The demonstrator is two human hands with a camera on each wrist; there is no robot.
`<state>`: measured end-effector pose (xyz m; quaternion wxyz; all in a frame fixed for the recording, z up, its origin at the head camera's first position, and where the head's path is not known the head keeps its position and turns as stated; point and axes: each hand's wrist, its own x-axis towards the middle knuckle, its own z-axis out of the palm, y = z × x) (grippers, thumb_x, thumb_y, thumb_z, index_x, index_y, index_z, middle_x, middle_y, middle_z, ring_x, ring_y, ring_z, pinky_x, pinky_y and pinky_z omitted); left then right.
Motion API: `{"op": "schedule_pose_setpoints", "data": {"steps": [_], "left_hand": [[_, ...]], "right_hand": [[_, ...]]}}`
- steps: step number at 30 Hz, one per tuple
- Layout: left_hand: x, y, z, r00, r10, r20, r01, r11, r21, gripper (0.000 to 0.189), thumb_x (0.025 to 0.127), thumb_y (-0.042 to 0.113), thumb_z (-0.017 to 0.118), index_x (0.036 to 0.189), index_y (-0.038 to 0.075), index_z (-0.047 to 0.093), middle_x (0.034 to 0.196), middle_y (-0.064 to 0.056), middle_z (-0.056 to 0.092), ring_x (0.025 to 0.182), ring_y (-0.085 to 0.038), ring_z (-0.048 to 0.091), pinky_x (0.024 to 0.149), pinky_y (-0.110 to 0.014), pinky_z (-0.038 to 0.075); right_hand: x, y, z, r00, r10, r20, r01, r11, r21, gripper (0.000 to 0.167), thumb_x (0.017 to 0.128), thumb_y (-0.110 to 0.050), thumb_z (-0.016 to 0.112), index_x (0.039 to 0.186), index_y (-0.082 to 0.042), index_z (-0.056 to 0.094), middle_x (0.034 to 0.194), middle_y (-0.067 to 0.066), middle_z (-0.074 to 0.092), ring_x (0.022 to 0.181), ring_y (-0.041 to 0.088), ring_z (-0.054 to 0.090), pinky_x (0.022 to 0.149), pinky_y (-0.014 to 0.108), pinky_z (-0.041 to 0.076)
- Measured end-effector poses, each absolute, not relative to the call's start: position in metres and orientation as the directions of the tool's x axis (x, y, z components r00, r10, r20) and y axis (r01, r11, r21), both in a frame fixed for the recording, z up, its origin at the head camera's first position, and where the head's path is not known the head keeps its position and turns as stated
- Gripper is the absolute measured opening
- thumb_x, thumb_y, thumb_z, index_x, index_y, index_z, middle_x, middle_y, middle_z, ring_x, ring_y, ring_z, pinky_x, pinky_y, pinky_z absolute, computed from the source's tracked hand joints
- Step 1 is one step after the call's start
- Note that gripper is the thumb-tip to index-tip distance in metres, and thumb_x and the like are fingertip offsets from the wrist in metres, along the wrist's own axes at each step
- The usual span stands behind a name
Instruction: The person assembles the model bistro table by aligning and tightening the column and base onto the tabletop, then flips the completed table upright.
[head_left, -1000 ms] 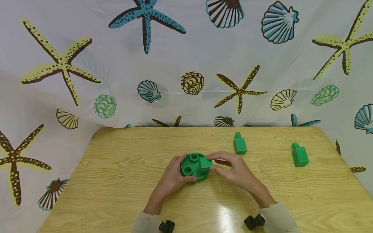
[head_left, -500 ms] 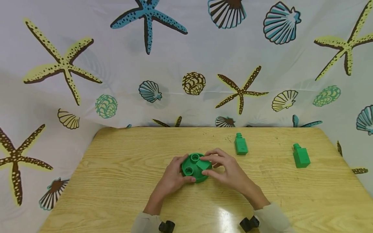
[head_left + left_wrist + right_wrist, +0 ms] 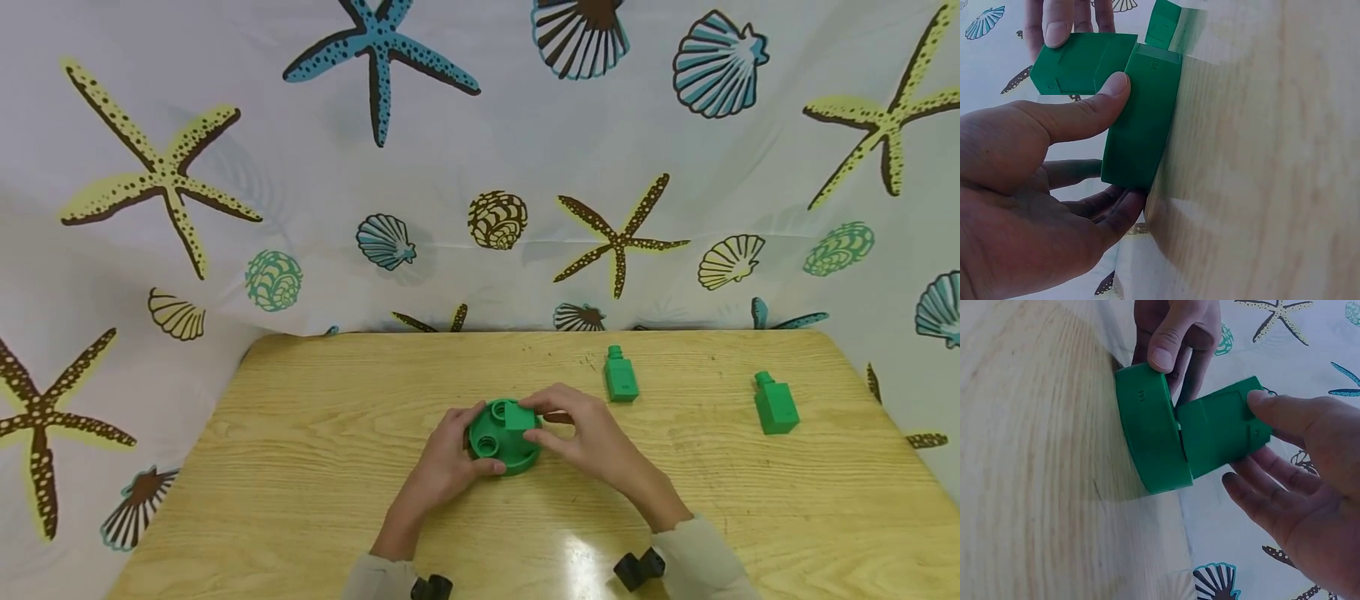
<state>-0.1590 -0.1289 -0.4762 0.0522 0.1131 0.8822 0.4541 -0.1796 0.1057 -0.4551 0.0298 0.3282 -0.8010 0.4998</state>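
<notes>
Left hand (image 3: 450, 462), head view: curled round the rim of a green base (image 3: 516, 460), presumably for steadying; over it, a green block (image 3: 519, 417) is pinched by the right hand (image 3: 585, 429). Left-wrist view: the base is clasped, apparently rested on the table (image 3: 1260, 175). Right-wrist view: the block is held near its outer end, slightly tilted, perhaps for control.
</notes>
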Motion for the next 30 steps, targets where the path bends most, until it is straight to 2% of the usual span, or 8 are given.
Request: {"op": "schedule_pose_setpoints", "data": {"steps": [3, 9, 13, 17, 20, 24, 27, 30], "left_hand": [[-0.159, -0.129, -0.477, -0.97, 0.241, 0.004, 0.144, 0.564, 0.813, 0.087, 0.081, 0.013, 0.09, 0.152, -0.006, 0.044, 0.136, -0.026, 0.05, 0.128, -0.043, 0.051, 0.109, -0.06, 0.043], [-0.159, -0.128, -0.477, -0.97, 0.242, 0.013, 0.152, 0.567, 0.809, 0.087, 0.08, 0.013, 0.09, 0.152, -0.006, 0.044, 0.137, -0.027, 0.05, 0.127, -0.043, 0.052, 0.107, -0.06, 0.045], [-0.159, -0.128, -0.477, -0.969, 0.245, 0.014, 0.155, 0.564, 0.811, 0.088, 0.08, 0.013, 0.091, 0.151, -0.006, 0.044, 0.137, -0.027, 0.051, 0.127, -0.044, 0.052, 0.108, -0.06, 0.044], [-0.159, -0.128, -0.476, -0.97, 0.242, 0.012, 0.152, 0.569, 0.808, 0.088, 0.079, 0.012, 0.091, 0.151, -0.006, 0.044, 0.137, -0.027, 0.051, 0.127, -0.043, 0.052, 0.109, -0.059, 0.044], [-0.159, -0.128, -0.476, -0.971, 0.24, 0.016, 0.155, 0.573, 0.805, 0.087, 0.079, 0.012, 0.091, 0.151, -0.006, 0.044, 0.136, -0.027, 0.051, 0.127, -0.044, 0.052, 0.108, -0.058, 0.044], [-0.159, -0.129, -0.476, -0.97, 0.24, 0.024, 0.16, 0.567, 0.808, 0.086, 0.08, 0.011, 0.09, 0.151, -0.007, 0.044, 0.136, -0.029, 0.05, 0.125, -0.044, 0.053, 0.106, -0.057, 0.047], [-0.159, -0.129, -0.476, -0.969, 0.246, 0.033, 0.169, 0.555, 0.814, 0.085, 0.081, 0.011, 0.089, 0.15, -0.008, 0.044, 0.137, -0.03, 0.049, 0.123, -0.044, 0.055, 0.102, -0.055, 0.05], [-0.158, -0.128, -0.476, -0.967, 0.253, 0.035, 0.172, 0.544, 0.821, 0.085, 0.081, 0.01, 0.089, 0.15, -0.008, 0.044, 0.137, -0.03, 0.049, 0.121, -0.044, 0.056, 0.099, -0.054, 0.053]], "right_hand": [[-0.182, 0.102, -0.457, -0.784, -0.492, 0.378, -0.567, 0.32, -0.759, 0.04, 0.093, -0.015, 0.079, 0.131, -0.009, 0.068, 0.119, 0.003, 0.064, 0.101, 0.021, 0.069, 0.087, 0.042, 0.062], [-0.183, 0.099, -0.456, -0.812, -0.461, 0.358, -0.557, 0.429, -0.711, 0.043, 0.095, -0.023, 0.078, 0.135, -0.014, 0.068, 0.125, 0.0, 0.063, 0.09, 0.014, 0.066, 0.078, 0.034, 0.062], [-0.181, 0.104, -0.456, -0.829, -0.427, 0.362, -0.542, 0.453, -0.708, 0.039, 0.097, -0.019, 0.075, 0.134, -0.011, 0.067, 0.132, 0.001, 0.065, 0.101, 0.015, 0.068, 0.083, 0.03, 0.061], [-0.18, 0.11, -0.457, -0.843, -0.408, 0.351, -0.504, 0.372, -0.78, 0.037, 0.096, -0.009, 0.075, 0.132, -0.005, 0.067, 0.132, 0.008, 0.066, 0.117, 0.024, 0.066, 0.093, 0.034, 0.059], [-0.179, 0.113, -0.458, -0.846, -0.4, 0.353, -0.492, 0.329, -0.806, 0.041, 0.094, -0.006, 0.076, 0.133, -0.005, 0.065, 0.13, 0.01, 0.066, 0.109, 0.028, 0.07, 0.091, 0.036, 0.06], [-0.177, 0.115, -0.459, -0.833, -0.421, 0.358, -0.513, 0.347, -0.785, 0.044, 0.094, -0.008, 0.076, 0.136, -0.009, 0.065, 0.13, 0.008, 0.064, 0.099, 0.024, 0.071, 0.083, 0.032, 0.062], [-0.176, 0.117, -0.457, -0.823, -0.446, 0.351, -0.527, 0.373, -0.764, 0.042, 0.096, -0.01, 0.075, 0.137, -0.01, 0.066, 0.134, 0.007, 0.062, 0.1, 0.02, 0.07, 0.082, 0.028, 0.062], [-0.173, 0.121, -0.455, -0.813, -0.46, 0.357, -0.544, 0.383, -0.746, 0.04, 0.096, -0.007, 0.073, 0.136, -0.006, 0.066, 0.139, 0.01, 0.061, 0.111, 0.024, 0.068, 0.085, 0.032, 0.062]]}}
